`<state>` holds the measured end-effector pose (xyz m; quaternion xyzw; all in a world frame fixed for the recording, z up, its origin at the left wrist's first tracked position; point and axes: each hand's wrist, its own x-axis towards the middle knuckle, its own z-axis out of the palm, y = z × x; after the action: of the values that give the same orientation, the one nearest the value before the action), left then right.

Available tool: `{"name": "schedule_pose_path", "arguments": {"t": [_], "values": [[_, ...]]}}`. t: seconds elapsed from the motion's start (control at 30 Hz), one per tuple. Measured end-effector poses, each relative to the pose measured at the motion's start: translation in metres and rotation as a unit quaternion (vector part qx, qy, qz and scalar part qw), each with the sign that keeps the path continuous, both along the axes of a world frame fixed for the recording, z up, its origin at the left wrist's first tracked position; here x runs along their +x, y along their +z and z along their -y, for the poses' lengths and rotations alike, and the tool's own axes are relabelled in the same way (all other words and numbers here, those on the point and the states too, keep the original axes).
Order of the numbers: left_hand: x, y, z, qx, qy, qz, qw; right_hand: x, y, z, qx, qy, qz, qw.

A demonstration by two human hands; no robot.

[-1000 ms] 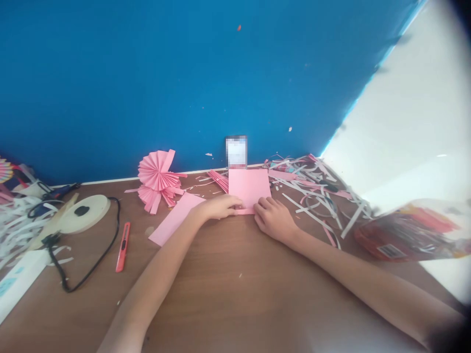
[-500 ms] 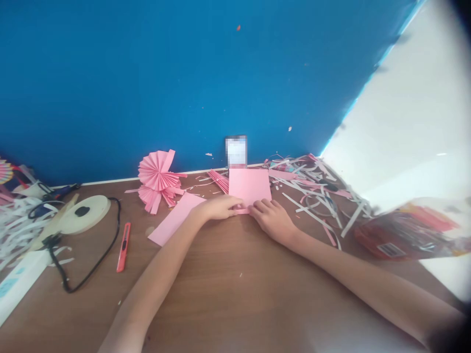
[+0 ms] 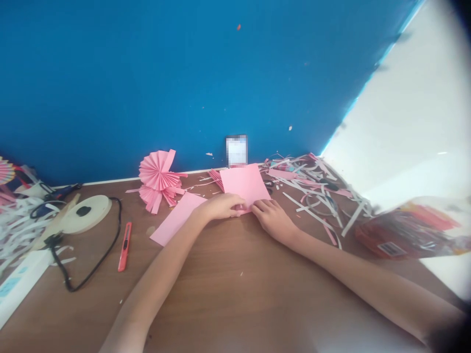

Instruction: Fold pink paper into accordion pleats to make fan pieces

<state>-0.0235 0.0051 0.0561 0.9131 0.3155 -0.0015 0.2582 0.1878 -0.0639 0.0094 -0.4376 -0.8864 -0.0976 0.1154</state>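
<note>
A pink paper sheet (image 3: 243, 182) lies on the brown table (image 3: 228, 289) near the blue wall, its near edge folded into a narrow strip. My left hand (image 3: 220, 206) pinches that folded edge from the left, fingers closed on it. My right hand (image 3: 272, 218) presses the same edge from the right with bent fingers. The sheet's far end is slightly lifted and turned to the left.
A second pink sheet (image 3: 177, 218) lies left of my hands. Pleated pink paper fans (image 3: 158, 177) sit by the wall. A red utility knife (image 3: 124, 239), a tape roll (image 3: 85, 213) and a black cord (image 3: 91, 267) lie left. Paper strips (image 3: 316, 189) and a plastic packet (image 3: 408, 230) lie right.
The pink sheet has turned and lifted a little, its far edge shifting left. Both hands stay at the folded near edge, the right one moving slightly inward.
</note>
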Motion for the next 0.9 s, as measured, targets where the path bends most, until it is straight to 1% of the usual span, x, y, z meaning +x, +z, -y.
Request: {"name": "schedule_pose_path", "arguments": {"t": [0.07, 0.13, 0.37, 0.5, 0.73, 0.9], "values": [[0.0002, -0.0003, -0.0003, 0.024, -0.017, -0.003, 1.000, -0.0001, -0.0002, -0.0001, -0.001, 0.002, 0.002, 1.000], [0.0006, -0.0010, 0.0003, 0.028, -0.021, -0.003, 0.999, 0.0000, -0.0003, -0.0002, -0.001, 0.002, 0.000, 1.000], [-0.0001, -0.0030, -0.0010, 0.001, -0.016, -0.002, 1.000, 0.0010, -0.0005, -0.0016, -0.007, 0.007, -0.004, 1.000], [-0.0014, -0.0040, -0.0030, -0.003, -0.011, 0.003, 1.000, 0.0008, -0.0008, -0.0023, -0.015, -0.002, -0.013, 1.000], [-0.0062, -0.0079, -0.0060, -0.064, 0.031, 0.022, 0.997, 0.0003, -0.0002, -0.0025, -0.018, -0.005, -0.008, 1.000], [-0.0090, -0.0052, -0.0064, -0.120, 0.049, 0.041, 0.991, 0.0004, -0.0014, -0.0023, -0.005, -0.012, 0.000, 1.000]]}}
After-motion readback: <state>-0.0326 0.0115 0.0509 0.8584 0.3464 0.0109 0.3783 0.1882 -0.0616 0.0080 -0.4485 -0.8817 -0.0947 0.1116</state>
